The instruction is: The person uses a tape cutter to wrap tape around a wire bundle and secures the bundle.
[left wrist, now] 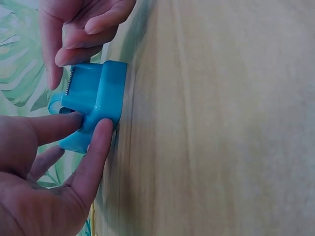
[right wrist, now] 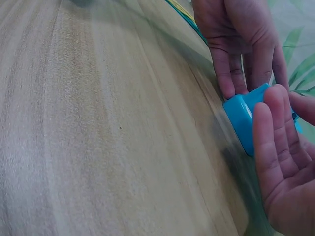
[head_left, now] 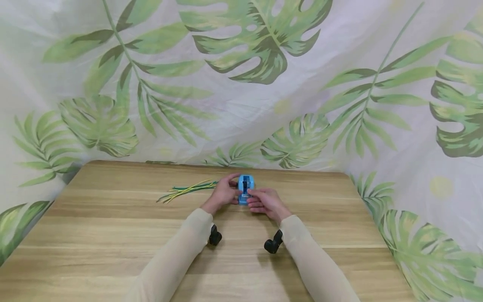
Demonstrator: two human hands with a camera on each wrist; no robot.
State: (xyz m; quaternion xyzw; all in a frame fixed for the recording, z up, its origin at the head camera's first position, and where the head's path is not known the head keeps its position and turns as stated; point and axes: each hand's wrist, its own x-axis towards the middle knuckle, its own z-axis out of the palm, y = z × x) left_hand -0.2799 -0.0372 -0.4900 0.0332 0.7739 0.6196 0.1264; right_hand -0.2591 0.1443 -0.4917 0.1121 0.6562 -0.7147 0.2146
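Observation:
A small blue tape dispenser point(head_left: 246, 200) stands near the far edge of the table, its toothed cutter point(left wrist: 70, 81) showing in the left wrist view. My left hand point(head_left: 224, 193) holds the dispenser from its left side, thumb and fingers against the blue body point(left wrist: 101, 91). On the other side is my right hand point(head_left: 267, 202), its thumb and index finger at the cutter end, the remaining fingers loosely extended. Whether any clear tape lies between those fingertips is not visible. The right wrist view shows the right hand point(right wrist: 290, 172) partly covering the dispenser point(right wrist: 239, 115).
Several thin green and yellow strips point(head_left: 185, 191) lie loosely bundled on the wooden table point(head_left: 124, 235), left of the left hand. A leaf-patterned cloth point(head_left: 241, 105) hangs behind the table's far edge. Black wrist cameras point(head_left: 273, 243) stick out below both sleeves.

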